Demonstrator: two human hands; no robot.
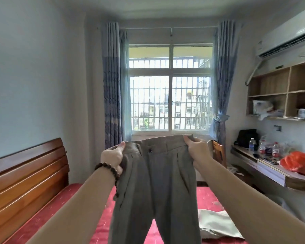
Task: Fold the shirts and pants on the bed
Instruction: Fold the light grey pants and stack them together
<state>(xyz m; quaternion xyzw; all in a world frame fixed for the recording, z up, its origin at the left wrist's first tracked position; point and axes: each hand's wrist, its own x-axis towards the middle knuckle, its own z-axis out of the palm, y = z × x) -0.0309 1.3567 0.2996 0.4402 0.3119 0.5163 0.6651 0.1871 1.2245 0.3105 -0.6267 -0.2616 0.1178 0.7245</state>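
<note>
A pair of grey-brown pants [158, 182] hangs upright in the air above the bed [99, 224], front side toward me, with the button at the waistband showing. My left hand [113, 157], with a dark bead bracelet on the wrist, grips the left end of the waistband. My right hand [196, 148] pinches the right end. Both legs dangle down out of the frame. A light grey-green garment [218, 224] lies flat on the red sheet at the lower right, partly behind my right arm.
A wooden headboard [26, 176] runs along the left. On the right a desk [271, 171] carries water bottles and an orange bag [298, 162], with a wooden chair [218, 154] beside it. Wall shelves and an air conditioner hang above. A barred window is straight ahead.
</note>
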